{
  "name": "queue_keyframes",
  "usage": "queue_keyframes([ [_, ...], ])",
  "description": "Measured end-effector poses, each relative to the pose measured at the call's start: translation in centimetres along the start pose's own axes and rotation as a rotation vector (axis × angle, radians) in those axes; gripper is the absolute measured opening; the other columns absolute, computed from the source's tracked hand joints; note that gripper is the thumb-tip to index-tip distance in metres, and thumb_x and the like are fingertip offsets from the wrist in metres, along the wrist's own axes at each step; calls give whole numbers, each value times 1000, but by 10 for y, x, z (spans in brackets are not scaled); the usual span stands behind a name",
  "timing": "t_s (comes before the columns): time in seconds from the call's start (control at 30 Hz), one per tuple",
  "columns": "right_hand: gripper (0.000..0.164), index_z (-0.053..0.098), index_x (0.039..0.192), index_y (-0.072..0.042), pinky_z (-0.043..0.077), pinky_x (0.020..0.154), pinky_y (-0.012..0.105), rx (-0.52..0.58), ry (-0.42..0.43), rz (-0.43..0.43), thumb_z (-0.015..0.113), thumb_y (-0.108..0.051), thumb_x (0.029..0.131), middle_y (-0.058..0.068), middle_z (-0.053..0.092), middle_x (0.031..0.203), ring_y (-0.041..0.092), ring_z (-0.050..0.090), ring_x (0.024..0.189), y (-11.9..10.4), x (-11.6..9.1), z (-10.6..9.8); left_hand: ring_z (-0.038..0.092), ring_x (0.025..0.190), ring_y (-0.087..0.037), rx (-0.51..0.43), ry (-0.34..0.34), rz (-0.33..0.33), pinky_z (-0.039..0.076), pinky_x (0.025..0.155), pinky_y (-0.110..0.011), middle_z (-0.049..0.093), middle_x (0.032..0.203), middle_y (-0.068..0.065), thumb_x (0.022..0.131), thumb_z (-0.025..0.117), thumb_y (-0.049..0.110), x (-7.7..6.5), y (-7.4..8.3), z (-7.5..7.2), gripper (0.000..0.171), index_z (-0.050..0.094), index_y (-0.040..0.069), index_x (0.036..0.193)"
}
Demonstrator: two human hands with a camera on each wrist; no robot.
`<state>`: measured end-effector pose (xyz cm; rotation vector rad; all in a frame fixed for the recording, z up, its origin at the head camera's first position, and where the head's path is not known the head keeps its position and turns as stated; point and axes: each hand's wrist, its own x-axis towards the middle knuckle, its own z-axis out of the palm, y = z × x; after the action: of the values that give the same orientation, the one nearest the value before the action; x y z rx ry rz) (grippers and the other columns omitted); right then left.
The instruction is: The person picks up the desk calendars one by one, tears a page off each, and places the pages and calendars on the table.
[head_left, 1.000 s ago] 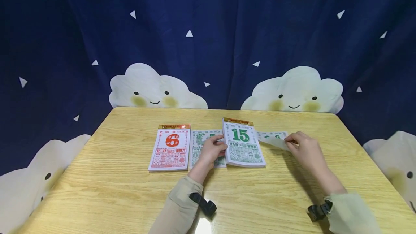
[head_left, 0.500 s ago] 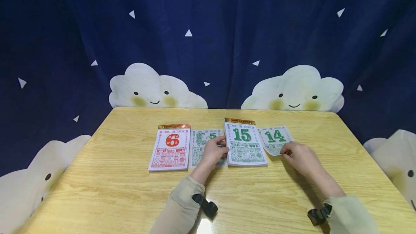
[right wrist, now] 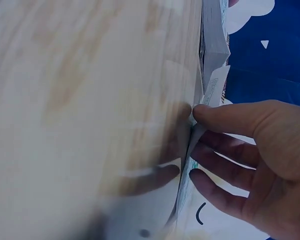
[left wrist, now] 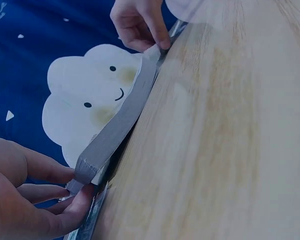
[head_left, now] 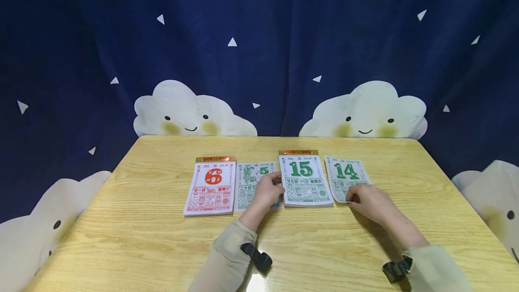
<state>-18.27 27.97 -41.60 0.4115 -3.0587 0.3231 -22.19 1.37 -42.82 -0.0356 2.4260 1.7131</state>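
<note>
In the head view a tear-off calendar pad (head_left: pixel 307 184) with a green 15 lies right of the table's middle. My left hand (head_left: pixel 267 193) grips its left edge near the bottom corner; the left wrist view has finger and thumb on either side of the thick pad edge (left wrist: pixel 117 122). Just right of the pad is a loose calendar sheet (head_left: pixel 343 175) with a green 14. Its lower edge is pinched between thumb and fingers of my right hand (head_left: pixel 373 204). In the right wrist view that sheet (right wrist: pixel 215 87) bends up beside the thumb.
A second calendar pad (head_left: pixel 211 184), with a red 6, lies at the left. Between the pads is a loose green sheet (head_left: pixel 246 188) numbered 5, partly under my left hand. Behind the wooden table (head_left: pixel 162 242) hangs a blue curtain (head_left: pixel 259 26) with clouds.
The 14 sheet, folded over with its number mostly hidden a second ago, now lies nearly flat and turned face up. My right hand has brought its lower edge toward me and left. The left hand keeps its grip.
</note>
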Motion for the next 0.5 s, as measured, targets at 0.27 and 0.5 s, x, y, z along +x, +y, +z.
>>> queue_keyframes([
  [0.27, 7, 65, 76, -17, 38, 55, 30, -3, -53, -5, 70, -14, 72, -4, 56, 72, 11, 47, 65, -4, 1, -3, 53, 88, -18, 64, 23, 28, 41, 57, -19, 59, 113, -12, 73, 53, -11, 2, -1, 1, 56, 51, 3, 127],
  [0.5, 8, 64, 74, -17, 34, 56, 26, 58, -85, -40, 71, -19, 73, -6, 50, 68, 10, 42, 63, -2, 1, -5, 55, 83, -16, 225, 64, 117, 44, 64, -20, 62, 109, -14, 75, 53, -8, -1, 0, 2, 47, 56, -1, 122],
])
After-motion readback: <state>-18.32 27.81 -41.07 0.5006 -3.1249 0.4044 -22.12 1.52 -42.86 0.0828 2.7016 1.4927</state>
